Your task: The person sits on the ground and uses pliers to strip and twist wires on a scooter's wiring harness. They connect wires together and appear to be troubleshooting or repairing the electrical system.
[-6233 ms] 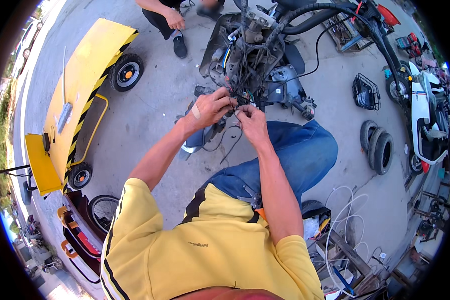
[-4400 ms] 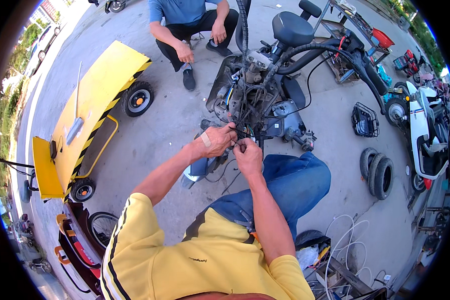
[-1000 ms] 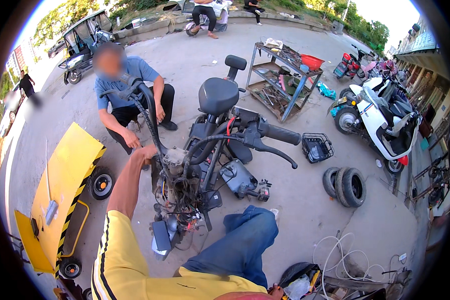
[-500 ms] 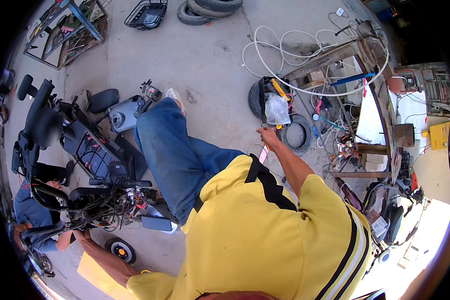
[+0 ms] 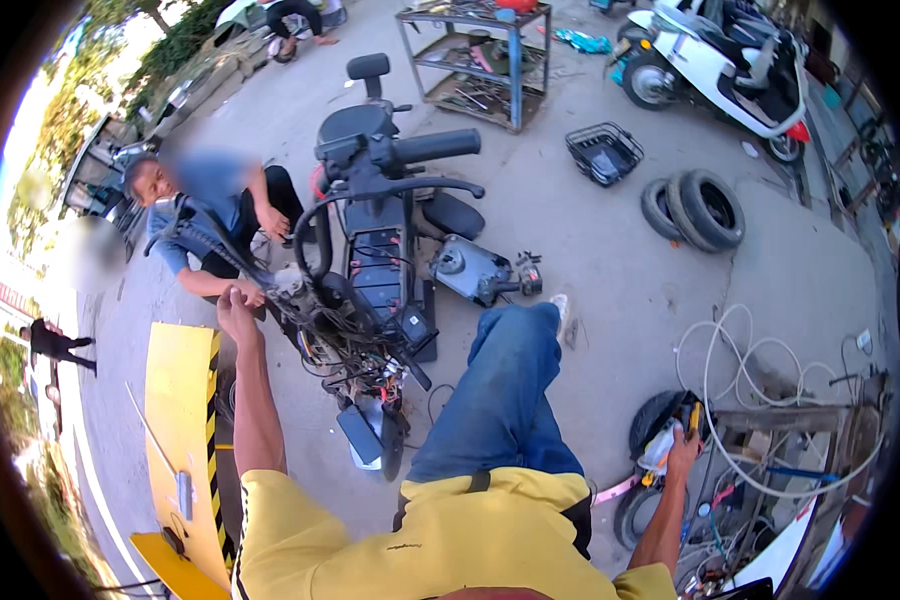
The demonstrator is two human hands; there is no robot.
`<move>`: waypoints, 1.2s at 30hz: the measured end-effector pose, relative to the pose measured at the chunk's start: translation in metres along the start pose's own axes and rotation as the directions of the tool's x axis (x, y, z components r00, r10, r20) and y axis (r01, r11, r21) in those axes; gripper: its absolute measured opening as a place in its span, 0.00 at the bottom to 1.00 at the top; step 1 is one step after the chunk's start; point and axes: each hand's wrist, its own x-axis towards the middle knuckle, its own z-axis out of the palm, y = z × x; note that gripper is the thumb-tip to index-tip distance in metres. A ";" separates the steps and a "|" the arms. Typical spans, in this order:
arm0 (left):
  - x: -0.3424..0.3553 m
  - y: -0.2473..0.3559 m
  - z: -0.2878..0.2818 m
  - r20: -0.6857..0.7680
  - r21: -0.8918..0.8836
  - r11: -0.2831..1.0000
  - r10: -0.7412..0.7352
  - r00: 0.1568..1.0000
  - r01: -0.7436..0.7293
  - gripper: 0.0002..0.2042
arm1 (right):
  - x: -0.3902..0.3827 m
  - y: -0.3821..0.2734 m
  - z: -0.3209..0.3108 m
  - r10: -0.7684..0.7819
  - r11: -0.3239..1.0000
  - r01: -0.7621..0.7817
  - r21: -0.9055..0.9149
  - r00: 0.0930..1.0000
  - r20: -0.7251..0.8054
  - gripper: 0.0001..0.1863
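My left hand (image 5: 236, 314) is raised with its fingers curled at the handlebar side of a partly stripped electric scooter (image 5: 375, 270), close to a co-worker's hand (image 5: 250, 293). What lies within its fingers is hidden. Out to the right, my right hand (image 5: 683, 452) has closed fingers over a black tub (image 5: 652, 412), beside a clear plastic bag (image 5: 658, 450) and a yellow-handled tool (image 5: 695, 416). I cannot make out what it grips. Loose wires (image 5: 360, 375) hang from the scooter's open front, and its battery compartment is uncovered.
The co-worker (image 5: 210, 195) squats beyond the scooter. A grey body part (image 5: 470, 270) lies on the floor past it. Several tyres (image 5: 705, 210), a black basket (image 5: 605, 155), a tool cart (image 5: 515, 75) and a white scooter (image 5: 710, 60) stand farther off. A pale hose (image 5: 708, 380) coils at right; a yellow panel (image 5: 180, 400) is at left.
The view has swung left, bringing the co-worker and street into sight. My left hand has risen beside the co-worker's hand. My right hand has reached farther over the tub.
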 end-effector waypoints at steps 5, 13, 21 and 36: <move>-0.075 0.116 0.010 -0.017 0.007 0.820 0.572 0.820 -0.572 0.19 | -0.029 -0.253 0.088 -0.298 0.873 0.239 0.425 0.951 0.077 0.28; -0.115 0.257 0.127 0.607 -0.083 0.925 0.342 0.718 -0.370 0.30 | -0.144 -0.662 0.128 -0.984 0.116 0.811 0.573 0.171 -0.043 0.30; -0.103 0.244 0.200 0.748 -0.144 0.989 0.084 0.659 0.037 0.27 | -0.160 -0.770 0.217 -0.783 0.390 0.805 0.446 0.036 0.621 0.31; -0.120 0.251 0.188 0.728 -0.257 0.965 0.158 0.667 0.052 0.21 | -0.159 -0.743 0.230 -0.964 0.131 0.752 0.647 -0.057 0.261 0.26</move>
